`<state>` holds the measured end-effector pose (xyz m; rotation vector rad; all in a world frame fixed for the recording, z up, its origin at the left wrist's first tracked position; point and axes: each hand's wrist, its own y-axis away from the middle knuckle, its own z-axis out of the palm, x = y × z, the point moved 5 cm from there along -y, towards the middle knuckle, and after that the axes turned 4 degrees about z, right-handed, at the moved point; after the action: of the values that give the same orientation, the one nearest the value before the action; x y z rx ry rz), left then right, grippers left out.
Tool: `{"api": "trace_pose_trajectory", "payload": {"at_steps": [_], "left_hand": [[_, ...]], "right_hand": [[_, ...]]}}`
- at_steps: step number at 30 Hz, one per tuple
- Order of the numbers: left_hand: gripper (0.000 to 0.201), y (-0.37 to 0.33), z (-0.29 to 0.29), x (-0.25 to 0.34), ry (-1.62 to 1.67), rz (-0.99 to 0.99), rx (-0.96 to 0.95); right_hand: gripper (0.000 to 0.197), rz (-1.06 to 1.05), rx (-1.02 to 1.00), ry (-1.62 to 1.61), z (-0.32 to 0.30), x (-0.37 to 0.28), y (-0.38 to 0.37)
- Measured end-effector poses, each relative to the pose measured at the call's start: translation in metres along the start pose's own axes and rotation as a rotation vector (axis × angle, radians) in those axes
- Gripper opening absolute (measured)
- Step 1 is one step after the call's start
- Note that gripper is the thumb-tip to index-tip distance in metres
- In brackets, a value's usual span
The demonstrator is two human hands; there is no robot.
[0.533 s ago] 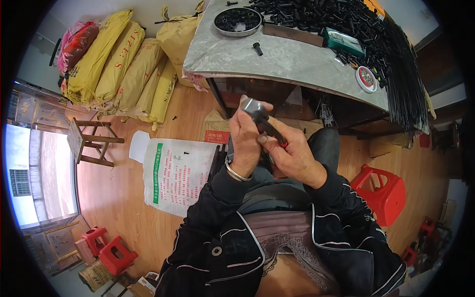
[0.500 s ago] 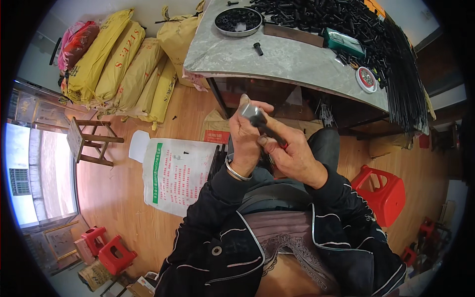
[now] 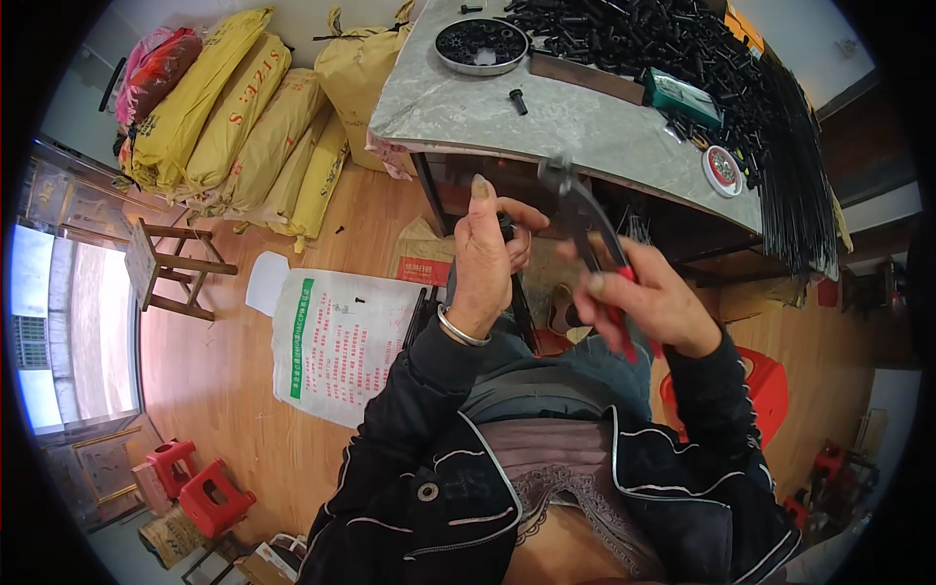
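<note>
In front of my lap, my left hand (image 3: pixel 485 255) is closed round a small black part (image 3: pixel 505 226), its thumb pointing up. Most of that part is hidden by the fingers, so its full shape cannot be made out. To its right, my right hand (image 3: pixel 673 300) grips pliers with red handles (image 3: pixel 597 230), their jaws pointing up toward the table edge. A gap separates the pliers from my left hand. Single black bolt-like piece (image 3: pixel 518 101) lies on the grey marble-patterned table (image 3: pixel 448 117) beyond my hands.
On the table are a round tin of black rings (image 3: pixel 483 70), a heap of black bolt-like pieces (image 3: pixel 624 39), a green box (image 3: pixel 682 97) and a small white dish (image 3: pixel 721 172). Yellow sacks (image 3: pixel 210 107), a wooden stool (image 3: pixel 175 268) and red stools (image 3: pixel 216 497) stand around the floor.
The pliers have moved away from my left hand, up and to the right, with my right hand. My left hand has turned slightly and still holds the black part.
</note>
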<state>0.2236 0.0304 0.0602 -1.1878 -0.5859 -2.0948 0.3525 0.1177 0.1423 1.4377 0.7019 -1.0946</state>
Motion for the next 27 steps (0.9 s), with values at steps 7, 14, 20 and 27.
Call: {"api": "trace_pose_trajectory", "payload": {"at_steps": [7,14,20,27], "left_hand": [[0.070,0.004,0.021,-0.004,-0.037,-0.100,0.092],[0.071,0.002,0.025,-0.001,-0.094,-0.092,-0.104],[0.073,0.003,0.028,-0.003,-0.143,-0.109,-0.074],[0.073,0.007,0.029,-0.005,-0.221,-0.092,-0.082]], "right_hand": [[0.031,0.311,-0.189,0.053,-0.009,0.037,0.026],[0.032,0.334,-0.235,0.033,-0.013,0.034,0.033],[0.036,0.340,-0.258,-0.100,-0.011,0.033,0.033],[0.025,0.473,-0.280,-0.082,-0.007,0.022,0.042]]}}
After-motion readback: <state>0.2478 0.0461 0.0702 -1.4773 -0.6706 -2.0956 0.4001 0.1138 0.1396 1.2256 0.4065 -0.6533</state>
